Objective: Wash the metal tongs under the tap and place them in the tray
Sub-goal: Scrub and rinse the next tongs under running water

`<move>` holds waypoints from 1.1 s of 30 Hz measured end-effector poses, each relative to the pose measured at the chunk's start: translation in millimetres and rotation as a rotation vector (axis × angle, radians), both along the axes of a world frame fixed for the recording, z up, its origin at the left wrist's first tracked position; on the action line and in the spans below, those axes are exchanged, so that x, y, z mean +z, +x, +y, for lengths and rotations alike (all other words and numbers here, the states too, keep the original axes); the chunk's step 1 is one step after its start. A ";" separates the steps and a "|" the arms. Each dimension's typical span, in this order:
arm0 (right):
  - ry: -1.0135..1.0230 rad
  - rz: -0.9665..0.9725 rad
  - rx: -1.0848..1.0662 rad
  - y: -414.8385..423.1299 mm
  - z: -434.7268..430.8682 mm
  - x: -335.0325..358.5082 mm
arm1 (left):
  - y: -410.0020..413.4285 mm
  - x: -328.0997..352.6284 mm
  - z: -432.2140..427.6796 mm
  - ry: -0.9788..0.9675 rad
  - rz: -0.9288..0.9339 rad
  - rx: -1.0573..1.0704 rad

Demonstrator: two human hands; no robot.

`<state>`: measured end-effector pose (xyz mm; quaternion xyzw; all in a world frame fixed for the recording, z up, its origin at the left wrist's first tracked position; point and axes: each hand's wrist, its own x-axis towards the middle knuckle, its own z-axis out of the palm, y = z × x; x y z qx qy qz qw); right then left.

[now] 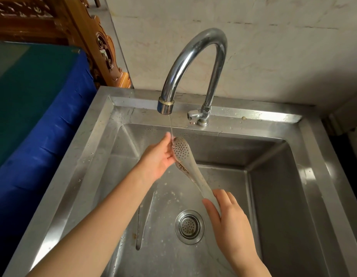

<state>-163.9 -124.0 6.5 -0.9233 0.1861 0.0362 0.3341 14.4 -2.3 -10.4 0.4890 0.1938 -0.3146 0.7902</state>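
A: Where are the tongs (185, 156) rn?

B: They're hanging over the sink (277, 176), perforated head up under the tap (195, 62), handle end slanting down toward the right. A thin stream of water (171, 124) is falling from the spout and hitting the top of the head.

A: Hands?

B: The right hand (229, 218) is gripping the handle end, thumb on one side, fingers wrapping round the other. The left hand (157, 158) is cupping the perforated head from the left side, fingers curling loosely vs the metal, thumb lying near the lower edge of the head. Touching it, not clamping it.

A: Tongs' arms together or apart?

B: Looking nearly together; a second perforated blade is showing just behind the front one, w/ brownish bits sticking to it.

A: Sink itself?

B: Steel basin, w/ a round drain strainer (189, 226) sitting in the floor below the right hand. Pale specks are lying scattered on the basin floor. A long thin utensil (139, 226) is lying on the floor left of the drain; can't tell what it is.
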 end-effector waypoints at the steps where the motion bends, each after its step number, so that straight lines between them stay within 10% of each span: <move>1: 0.000 0.003 -0.001 1.0 0.4 -0.3 | -3.6 -0.7 -1.6 -0.007 -0.022 -0.044; 11: -0.212 0.038 0.074 12.2 16.2 1.0 | 4.1 -3.9 -21.7 0.322 0.035 0.221; 17: -0.260 0.007 0.040 19.5 13.6 3.7 | -4.7 4.5 -19.7 -0.242 -0.005 0.191; 27: -0.340 -0.085 0.035 16.0 20.1 6.4 | 7.9 5.4 -27.4 -0.003 0.199 0.300; 33: -0.351 -0.150 -0.010 11.2 19.9 9.5 | 15.0 4.4 -13.0 0.014 0.020 0.332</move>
